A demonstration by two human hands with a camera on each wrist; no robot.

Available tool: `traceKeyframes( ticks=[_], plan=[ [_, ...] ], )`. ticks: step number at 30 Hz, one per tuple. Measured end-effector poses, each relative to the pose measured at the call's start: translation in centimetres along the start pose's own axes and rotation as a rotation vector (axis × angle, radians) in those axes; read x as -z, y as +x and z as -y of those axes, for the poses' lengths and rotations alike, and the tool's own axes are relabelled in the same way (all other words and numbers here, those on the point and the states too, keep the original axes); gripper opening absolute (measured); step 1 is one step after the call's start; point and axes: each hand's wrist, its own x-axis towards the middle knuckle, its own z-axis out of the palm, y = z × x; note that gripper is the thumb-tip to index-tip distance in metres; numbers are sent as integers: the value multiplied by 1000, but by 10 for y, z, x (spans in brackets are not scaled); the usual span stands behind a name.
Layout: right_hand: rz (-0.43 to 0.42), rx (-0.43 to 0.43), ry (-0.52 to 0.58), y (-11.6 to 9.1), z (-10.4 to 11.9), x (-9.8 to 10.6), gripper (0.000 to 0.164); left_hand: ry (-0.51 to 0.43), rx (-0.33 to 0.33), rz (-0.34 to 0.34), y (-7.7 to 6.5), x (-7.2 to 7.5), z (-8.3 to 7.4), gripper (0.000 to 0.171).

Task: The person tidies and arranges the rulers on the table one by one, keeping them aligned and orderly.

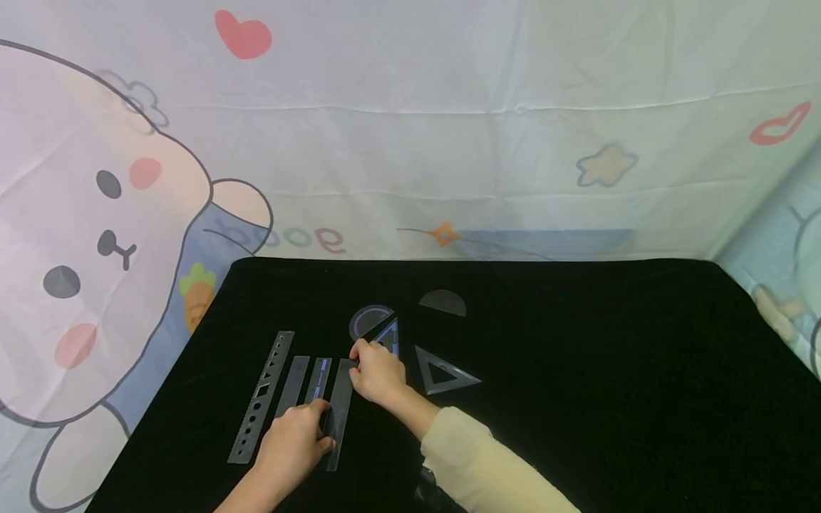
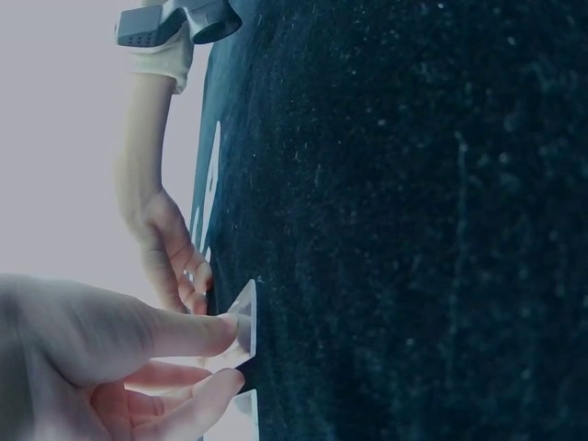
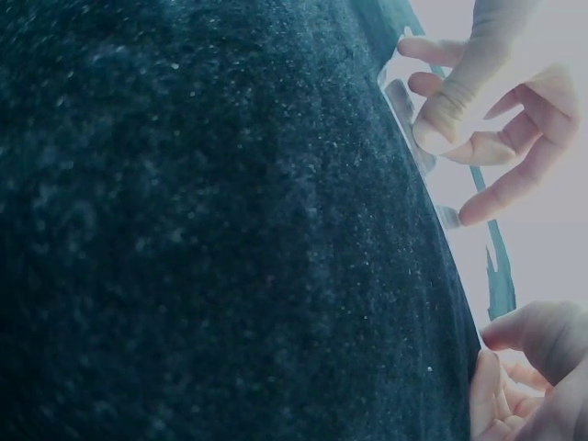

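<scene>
Near the front left of the black-covered table, my left hand (image 1: 288,442) reaches over the lower part of a clear straight ruler (image 1: 340,417). Its thumb (image 2: 216,335) rests on that ruler and the other fingers spread toward the neighbouring one. My right hand (image 1: 380,370) pinches the same ruler's far end between thumb and fingertips, as the right wrist view also shows (image 3: 537,367). To the left lie a ruler with blue markings (image 1: 318,377), a plain clear ruler (image 1: 295,381) and a longer stencil ruler with cut-out holes (image 1: 259,402), side by side.
Beyond my right hand lie a blue-marked set square (image 1: 393,335), partly hidden, and a round-edged protractor (image 1: 370,320). Farther right are a clear triangle (image 1: 442,374) and a half-round protractor (image 1: 444,302). A printed curtain (image 1: 410,157) hangs behind the table.
</scene>
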Motion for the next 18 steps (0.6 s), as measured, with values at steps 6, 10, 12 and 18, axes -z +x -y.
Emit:
traceKeyframes(
  ticks=[6,10,12,18],
  plan=[
    [-14,9,5,-2,0,-2,17,4,-18,-20,-2,-2,1,43],
    [-11,9,0,-1,0,-3,18,0,-23,-23,-3,-1,1,42],
    [-14,9,-4,-1,0,-2,18,-3,-20,-24,-3,-1,1,42],
    [-4,3,14,-1,-1,-2,19,-20,-4,-13,-3,1,1,40]
  ],
)
